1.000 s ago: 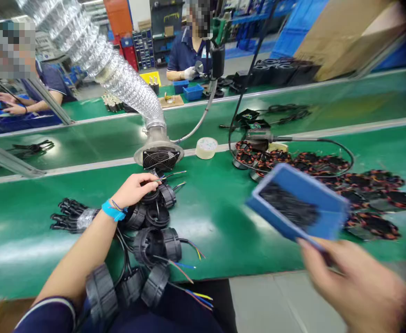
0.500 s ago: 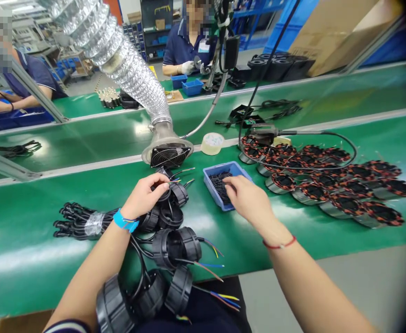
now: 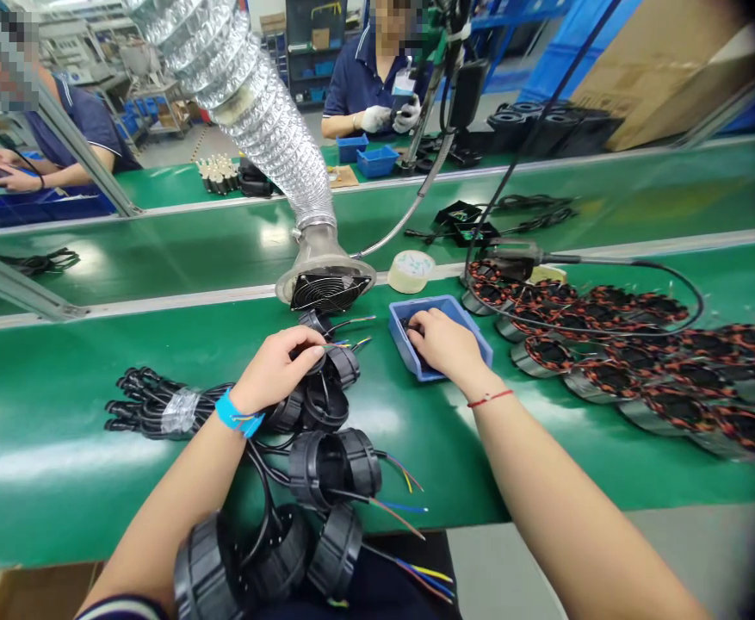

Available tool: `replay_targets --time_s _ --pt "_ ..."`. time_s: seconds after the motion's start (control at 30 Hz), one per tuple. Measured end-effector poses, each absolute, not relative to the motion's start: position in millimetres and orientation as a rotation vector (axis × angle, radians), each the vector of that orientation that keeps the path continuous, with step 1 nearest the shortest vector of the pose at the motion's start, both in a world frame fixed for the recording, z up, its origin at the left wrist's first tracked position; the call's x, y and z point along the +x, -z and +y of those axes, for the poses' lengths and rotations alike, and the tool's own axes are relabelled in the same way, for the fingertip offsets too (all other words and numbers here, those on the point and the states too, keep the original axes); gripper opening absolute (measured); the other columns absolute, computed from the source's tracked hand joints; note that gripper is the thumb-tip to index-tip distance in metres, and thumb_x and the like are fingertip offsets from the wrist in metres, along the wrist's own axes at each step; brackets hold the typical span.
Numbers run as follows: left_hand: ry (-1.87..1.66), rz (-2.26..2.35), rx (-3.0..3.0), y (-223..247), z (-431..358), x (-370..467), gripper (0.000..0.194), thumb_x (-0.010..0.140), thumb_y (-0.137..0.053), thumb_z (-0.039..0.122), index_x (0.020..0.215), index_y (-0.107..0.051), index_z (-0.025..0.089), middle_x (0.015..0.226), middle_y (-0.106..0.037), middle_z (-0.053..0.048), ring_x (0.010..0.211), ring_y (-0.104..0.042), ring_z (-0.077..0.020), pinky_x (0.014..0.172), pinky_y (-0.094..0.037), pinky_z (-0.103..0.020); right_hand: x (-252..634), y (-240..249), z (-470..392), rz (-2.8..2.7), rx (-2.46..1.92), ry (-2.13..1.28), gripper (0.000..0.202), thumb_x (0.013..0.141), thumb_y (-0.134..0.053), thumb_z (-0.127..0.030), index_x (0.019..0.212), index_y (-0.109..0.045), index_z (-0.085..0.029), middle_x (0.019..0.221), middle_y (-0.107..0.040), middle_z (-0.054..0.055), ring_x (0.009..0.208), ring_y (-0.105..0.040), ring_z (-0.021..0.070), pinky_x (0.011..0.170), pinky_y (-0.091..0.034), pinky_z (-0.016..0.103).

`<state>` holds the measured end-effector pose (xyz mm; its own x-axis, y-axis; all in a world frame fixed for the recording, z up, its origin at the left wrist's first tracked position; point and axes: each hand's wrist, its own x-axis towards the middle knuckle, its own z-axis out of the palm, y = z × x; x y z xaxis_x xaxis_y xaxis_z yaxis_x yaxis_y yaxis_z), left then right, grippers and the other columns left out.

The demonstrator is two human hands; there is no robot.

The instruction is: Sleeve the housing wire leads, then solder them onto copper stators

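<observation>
My left hand is closed in a pinch on thin coloured wires, above a group of black plastic ring housings with cables. Reaching into a blue bin, my right hand has curled fingers with the tips low among small black pieces; what they hold is hidden. Black ring housings lie below and right of my left wrist, their stripped wire ends pointing right. A taped bundle of black cables lies left of that wrist.
Wound motor stators stand in rows at the right. A fume duct with a fan grille hangs at the back, near a tape roll. A black cable loops over the stators. Across the bench, a gloved person handles a dark part.
My right hand has reached deeper into the blue bin, its fingers now lower among the black pieces. My left hand keeps its pinch on the wires. The view has shifted slightly.
</observation>
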<state>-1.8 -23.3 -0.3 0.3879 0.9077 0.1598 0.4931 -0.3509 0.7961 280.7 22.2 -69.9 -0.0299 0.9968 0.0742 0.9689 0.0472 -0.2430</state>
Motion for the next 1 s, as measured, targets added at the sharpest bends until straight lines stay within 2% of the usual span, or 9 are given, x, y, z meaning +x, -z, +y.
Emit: replay_targets --time_s 0.27,0.37,0.5,0.63,0.7,1.0 --pt "-0.799 1.205 1.996 2 -25 -1 0.015 0.088 -0.052 0.024 0.087 -0.064 0.016 0.086 -0.067 -0.003 0.081 -0.059 -0.0145 0.077 -0.044 -0.026 292 70 22 -1.835 -1.758 -0.376 0.02 0.083 -0.052 -0.026 0.085 -0.07 -0.019 0.096 -0.067 0.01 0.098 -0.06 0.025 0.091 -0.045 0.04" --pt "-0.806 1.21 1.996 2 -25 -1 0.014 0.088 -0.052 0.024 0.087 -0.064 0.016 0.087 -0.068 -0.003 0.082 -0.06 -0.0148 0.078 -0.044 -0.027 295 67 21 -1.68 -1.665 -0.532 0.023 0.081 -0.055 -0.036 0.083 -0.069 -0.018 0.085 -0.069 0.009 0.082 -0.064 0.0228 0.082 -0.05 0.042" --pt "-0.857 1.21 1.924 2 -27 0 0.013 0.087 -0.053 0.024 0.09 -0.064 0.017 0.085 -0.067 -0.001 0.079 -0.059 -0.0134 0.075 -0.044 -0.025 276 51 15 -1.482 -1.475 -0.819 0.037 0.08 -0.057 -0.051 0.091 -0.067 -0.016 0.079 -0.071 0.007 0.062 -0.065 0.0152 0.062 -0.055 0.032" --pt "-0.95 1.254 1.806 5 -26 2 0.012 0.086 -0.055 0.025 0.087 -0.063 0.016 0.078 -0.064 0.0 0.073 -0.057 -0.0121 0.07 -0.044 -0.023 227 24 7 -1.141 -1.092 -1.319 0.032 0.066 -0.076 -0.043 0.082 -0.067 -0.017 0.076 -0.072 0.004 0.057 -0.064 0.0111 0.055 -0.054 0.025" --pt "-0.991 1.292 1.727 8 -25 2 0.014 0.086 -0.054 0.027 0.085 -0.062 0.015 0.076 -0.063 -0.001 0.071 -0.056 -0.0122 0.068 -0.044 -0.023 201 14 3 -1.08 -0.985 -1.438 0.029 0.065 -0.079 -0.039 0.081 -0.067 -0.017 0.074 -0.072 0.002 0.055 -0.063 0.0096 0.054 -0.053 0.022" --pt "-0.998 1.288 1.655 9 -25 2 0.017 0.087 -0.052 0.028 0.08 -0.06 0.015 0.075 -0.062 -0.001 0.071 -0.055 -0.0123 0.069 -0.044 -0.024 157 25 -15 -1.0 -0.832 -1.246 0.012 0.078 -0.071 -0.029 0.087 -0.07 -0.021 0.084 -0.075 0.002 0.063 -0.069 0.0107 0.064 -0.057 0.025"
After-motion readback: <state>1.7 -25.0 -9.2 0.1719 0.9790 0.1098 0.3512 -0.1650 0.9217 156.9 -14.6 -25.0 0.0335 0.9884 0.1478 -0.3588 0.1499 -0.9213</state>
